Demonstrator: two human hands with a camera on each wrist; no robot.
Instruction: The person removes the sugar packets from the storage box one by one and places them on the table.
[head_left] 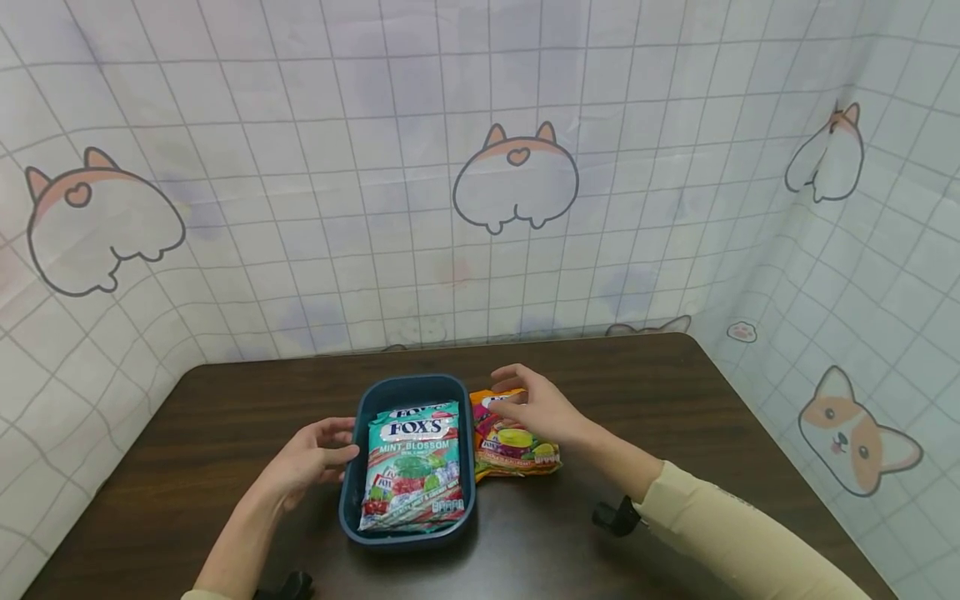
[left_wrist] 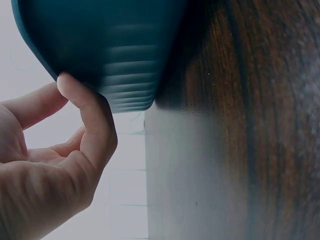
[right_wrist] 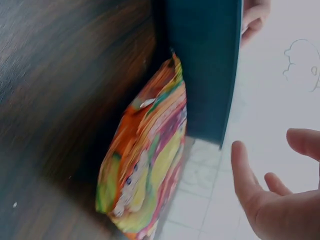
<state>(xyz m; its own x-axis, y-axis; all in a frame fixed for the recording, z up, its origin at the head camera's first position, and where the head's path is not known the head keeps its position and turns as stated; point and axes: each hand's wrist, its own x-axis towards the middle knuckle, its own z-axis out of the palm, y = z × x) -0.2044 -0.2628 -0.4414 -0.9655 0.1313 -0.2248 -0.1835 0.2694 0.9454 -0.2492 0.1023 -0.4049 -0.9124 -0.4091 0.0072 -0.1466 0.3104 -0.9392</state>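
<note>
A dark blue rectangular container (head_left: 347,500) stands on the table, with green bags of Fox's Mint Blossom candy (head_left: 415,475) lying in it, one on top of another. My left hand (head_left: 311,454) is at its left rim, thumb and bent fingers pinching the edge; the left wrist view shows the fingertips at the rim. An orange Fox's candy bag (head_left: 517,446) with fruit pictures lies against the container's right side. Over that bag hovers my right hand (head_left: 543,408), fingers loosely spread and holding nothing; the right wrist view shows a gap between hand and bag.
The dark wooden table (head_left: 600,367) backs onto a white gridded cloth (head_left: 637,167) printed with corgis, which also rises at both sides. Black wrist mounts (head_left: 617,518) sit below the forearms.
</note>
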